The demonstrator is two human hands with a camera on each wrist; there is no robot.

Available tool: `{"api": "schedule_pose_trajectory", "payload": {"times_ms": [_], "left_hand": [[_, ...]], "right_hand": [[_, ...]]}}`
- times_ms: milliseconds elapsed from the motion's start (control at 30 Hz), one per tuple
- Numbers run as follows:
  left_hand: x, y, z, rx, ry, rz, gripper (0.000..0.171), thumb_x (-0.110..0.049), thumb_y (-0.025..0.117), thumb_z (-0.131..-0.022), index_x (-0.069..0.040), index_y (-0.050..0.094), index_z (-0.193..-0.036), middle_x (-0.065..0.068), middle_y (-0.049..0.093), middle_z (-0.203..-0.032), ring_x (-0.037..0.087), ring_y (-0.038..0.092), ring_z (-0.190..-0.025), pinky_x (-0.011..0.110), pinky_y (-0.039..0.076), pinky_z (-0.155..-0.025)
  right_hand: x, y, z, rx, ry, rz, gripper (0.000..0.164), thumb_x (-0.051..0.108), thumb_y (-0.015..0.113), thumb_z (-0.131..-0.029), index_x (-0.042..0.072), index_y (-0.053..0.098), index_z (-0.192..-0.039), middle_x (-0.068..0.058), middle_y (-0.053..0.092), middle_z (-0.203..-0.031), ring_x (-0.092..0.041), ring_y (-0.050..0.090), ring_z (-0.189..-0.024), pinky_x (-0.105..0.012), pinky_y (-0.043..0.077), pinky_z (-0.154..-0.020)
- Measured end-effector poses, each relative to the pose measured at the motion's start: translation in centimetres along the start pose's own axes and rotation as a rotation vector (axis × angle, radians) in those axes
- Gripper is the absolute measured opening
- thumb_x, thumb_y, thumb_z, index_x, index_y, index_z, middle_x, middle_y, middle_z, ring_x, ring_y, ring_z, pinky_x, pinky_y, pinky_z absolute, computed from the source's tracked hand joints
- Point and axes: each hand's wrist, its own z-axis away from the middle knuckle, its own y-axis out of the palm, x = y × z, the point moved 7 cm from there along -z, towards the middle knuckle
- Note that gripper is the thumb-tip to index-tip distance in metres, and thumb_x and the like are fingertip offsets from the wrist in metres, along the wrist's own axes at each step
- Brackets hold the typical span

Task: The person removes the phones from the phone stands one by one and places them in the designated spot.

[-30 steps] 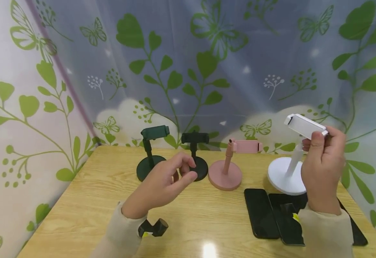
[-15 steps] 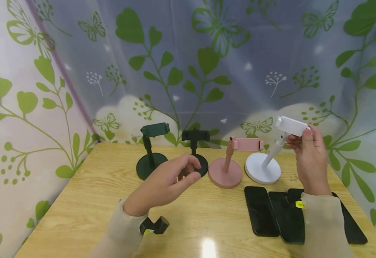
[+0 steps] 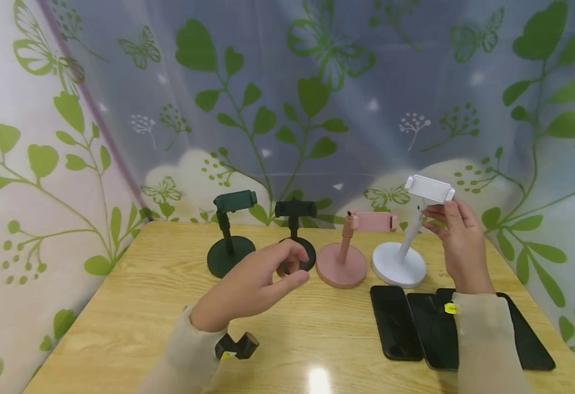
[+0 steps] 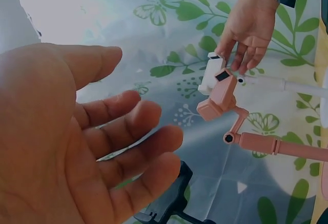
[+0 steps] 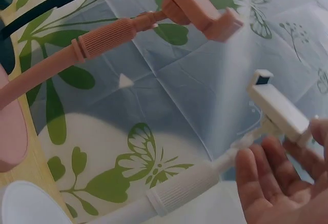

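My right hand [image 3: 466, 246] pinches the right end of the white phone stand's holder [image 3: 429, 189], thumb in front. The white phone stand [image 3: 398, 265] rests on its round base, its neck tilted right. In the right wrist view, fingers [image 5: 274, 170] lie under the holder by its joint. My left hand [image 3: 253, 284] hangs above the table with loosely curled fingers and holds nothing. Behind it stands a black phone stand [image 3: 295, 209], base partly hidden. Left of that is a dark green phone stand [image 3: 230, 254]; a pink phone stand [image 3: 341, 266] stands between black and white.
Several black phones lie face up at the front right: a left one [image 3: 396, 323], a middle one [image 3: 432, 328], and others partly hidden under my right sleeve [image 3: 487, 334]. A leaf-patterned curtain [image 3: 268, 109] rises behind the wooden table [image 3: 292, 339].
The white phone stand has moved left, and its base now sits beside the pink one. My right hand has travelled left with it. My left hand has barely moved.
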Motion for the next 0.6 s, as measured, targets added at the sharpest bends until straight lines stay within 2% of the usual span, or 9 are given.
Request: {"api": "schedule_pose_trajectory", "payload": {"times_ms": [100, 167, 300, 367, 500, 600], "left_hand": [[0.2, 0.1, -0.6, -0.049, 0.005, -0.006, 0.026, -0.038, 0.059, -0.106, -0.02, 0.058, -0.125, -0.011, 0.061, -0.109, 0.005, 0.058, -0.095, 0.03, 0.052, -0.084], [0.6, 0.2, -1.0, -0.089, -0.002, -0.019, 0.028, -0.038, 0.06, -0.106, -0.018, 0.058, -0.126, -0.009, 0.061, -0.115, 0.006, 0.059, -0.101, 0.03, 0.052, -0.088], [1.6, 0.0, -1.6, -0.166, -0.029, -0.078, 0.037, -0.037, 0.063, -0.105, -0.012, 0.057, -0.132, -0.001, 0.062, -0.126, 0.013, 0.06, -0.114, 0.035, 0.051, -0.098], [2.3, -0.3, -1.5, -0.202, -0.055, -0.114, 0.043, -0.037, 0.063, -0.105, -0.01, 0.055, -0.136, 0.003, 0.061, -0.131, 0.017, 0.059, -0.122, 0.04, 0.049, -0.103], [3.4, -0.9, -0.8, -0.282, -0.122, -0.165, 0.049, -0.039, 0.063, -0.104, -0.011, 0.051, -0.143, 0.004, 0.058, -0.14, 0.021, 0.055, -0.132, 0.045, 0.046, -0.108], [3.7, -0.9, -0.1, -0.341, -0.132, -0.196, 0.05, -0.037, 0.065, -0.103, -0.01, 0.051, -0.142, 0.006, 0.057, -0.14, 0.023, 0.056, -0.129, 0.047, 0.047, -0.105]], "right_hand": [[-0.1, -0.6, 0.1, -0.061, -0.001, -0.019, 0.051, 0.036, 0.058, -0.104, 0.01, 0.053, -0.148, -0.004, 0.061, -0.116, -0.014, 0.062, -0.109, -0.018, 0.057, -0.081], [-0.3, -0.9, 0.2, -0.088, 0.0, 0.01, 0.051, 0.034, 0.058, -0.106, 0.011, 0.049, -0.151, -0.004, 0.06, -0.117, -0.014, 0.062, -0.108, -0.018, 0.058, -0.079], [-1.1, -0.9, 0.8, -0.086, 0.01, 0.197, 0.058, 0.03, 0.054, -0.109, 0.009, 0.033, -0.158, 0.001, 0.056, -0.117, -0.01, 0.062, -0.105, -0.016, 0.056, -0.079], [-1.3, -0.8, 1.3, -0.072, -0.009, 0.305, 0.056, 0.027, 0.051, -0.11, 0.006, 0.031, -0.157, 0.003, 0.054, -0.116, -0.006, 0.061, -0.103, -0.014, 0.055, -0.079], [-0.6, -0.2, 3.5, -0.038, -0.17, 0.563, 0.041, 0.021, 0.052, -0.109, 0.0, 0.045, -0.143, 0.0, 0.056, -0.115, -0.001, 0.056, -0.102, -0.008, 0.048, -0.084], [0.5, 1.0, 5.8, 0.022, -0.35, 0.726, 0.033, 0.011, 0.06, -0.103, -0.002, 0.055, -0.133, -0.009, 0.061, -0.116, -0.01, 0.057, -0.104, -0.007, 0.041, -0.089]]}}
